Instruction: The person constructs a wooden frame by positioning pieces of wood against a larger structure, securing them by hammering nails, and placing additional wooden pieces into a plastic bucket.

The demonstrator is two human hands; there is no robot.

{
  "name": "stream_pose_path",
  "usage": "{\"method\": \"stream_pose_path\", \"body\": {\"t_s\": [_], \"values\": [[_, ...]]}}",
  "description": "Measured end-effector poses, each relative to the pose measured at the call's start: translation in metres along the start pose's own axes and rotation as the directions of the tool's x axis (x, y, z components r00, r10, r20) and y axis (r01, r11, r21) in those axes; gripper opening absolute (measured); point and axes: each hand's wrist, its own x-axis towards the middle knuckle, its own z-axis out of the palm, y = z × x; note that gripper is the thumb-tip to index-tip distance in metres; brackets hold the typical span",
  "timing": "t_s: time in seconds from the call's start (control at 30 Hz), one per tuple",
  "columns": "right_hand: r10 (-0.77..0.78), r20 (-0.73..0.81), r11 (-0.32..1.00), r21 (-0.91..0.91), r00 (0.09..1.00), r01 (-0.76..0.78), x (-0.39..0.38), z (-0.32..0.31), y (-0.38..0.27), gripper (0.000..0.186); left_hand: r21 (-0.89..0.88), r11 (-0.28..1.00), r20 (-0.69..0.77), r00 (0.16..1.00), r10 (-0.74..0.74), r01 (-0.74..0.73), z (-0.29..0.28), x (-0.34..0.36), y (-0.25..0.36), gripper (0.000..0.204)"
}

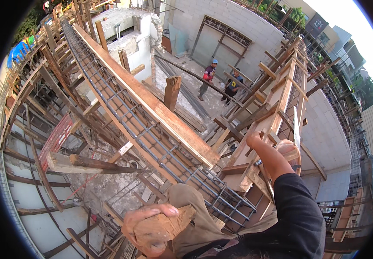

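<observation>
My left hand, at the bottom of the head view, is wrapped over the rough sawn end of a timber post. My right arm, in a black sleeve, reaches forward to the right. My right hand is closed in a fist beside the plywood formwork; what it holds, if anything, is hidden. Just right of that forearm, a handsaw stands with its pale blade pointing up. Between my legs and running away to the far left lies a rebar cage in a wooden beam form.
A long plank edges the cage. An upright timber stub rises beyond it. Far below, a person in a blue cap and another person stand on the floor. Timber props and a red metal frame fill the left.
</observation>
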Motion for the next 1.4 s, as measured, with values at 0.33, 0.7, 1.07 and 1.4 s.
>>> {"method": "stream_pose_path", "body": {"t_s": [0.33, 0.7, 1.07, 1.4], "values": [[0.005, 0.065, 1.0, 0.001, 0.998, -0.005, -0.007, -0.005, -0.004, 0.021, 0.068, 0.998, -0.014, 1.0, -0.014, 0.015, 0.004, 0.002, 0.003, 0.083], [0.082, -0.041, 0.996, 0.031, 0.996, -0.08, 0.02, 0.04, 0.001, 0.019, 0.033, 0.999, -0.048, 0.998, -0.041, 0.043, 0.007, -0.005, 0.001, 0.082], [0.063, 0.035, 0.996, 0.059, 0.997, -0.065, -0.057, -0.03, 0.006, 0.019, -0.125, 0.987, -0.045, 0.993, -0.107, 0.101, 0.016, -0.001, 0.015, 0.067], [0.32, -0.522, 0.293, 0.848, 0.791, 0.442, -0.351, 0.049, -0.042, 0.06, -0.098, 0.993, 0.076, 0.996, -0.052, 0.059, 0.007, -0.023, 0.023, 0.063]]}}
